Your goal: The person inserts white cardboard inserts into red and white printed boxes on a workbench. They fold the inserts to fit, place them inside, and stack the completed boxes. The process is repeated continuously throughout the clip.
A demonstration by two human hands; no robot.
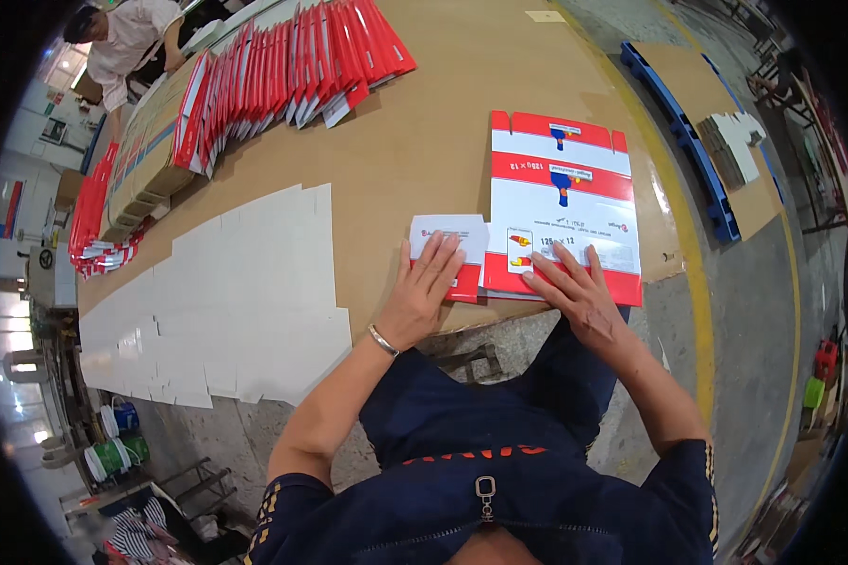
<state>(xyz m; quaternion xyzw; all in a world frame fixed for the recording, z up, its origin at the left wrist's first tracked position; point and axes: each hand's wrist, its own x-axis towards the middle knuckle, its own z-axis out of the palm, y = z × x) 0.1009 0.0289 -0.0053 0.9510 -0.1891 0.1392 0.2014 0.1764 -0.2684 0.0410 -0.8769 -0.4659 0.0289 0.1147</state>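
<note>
A flat red-and-white printed carton blank (pixel 563 193) lies on the brown cardboard-covered table (pixel 424 132) near its front edge. My left hand (pixel 427 287) rests flat, fingers spread, on the blank's folded left flap (pixel 448 235), which shows its white underside. My right hand (pixel 575 287) presses flat on the blank's lower middle, fingers apart. Neither hand grips anything.
A fanned row of red-and-white carton blanks (pixel 283 71) lies at the far left. Plain white cut sheets (pixel 226 301) spread left of my hands. Another person (pixel 127 38) works at the table's far end. A blue pallet (pixel 697 160) with stacked sheets sits on the floor at right.
</note>
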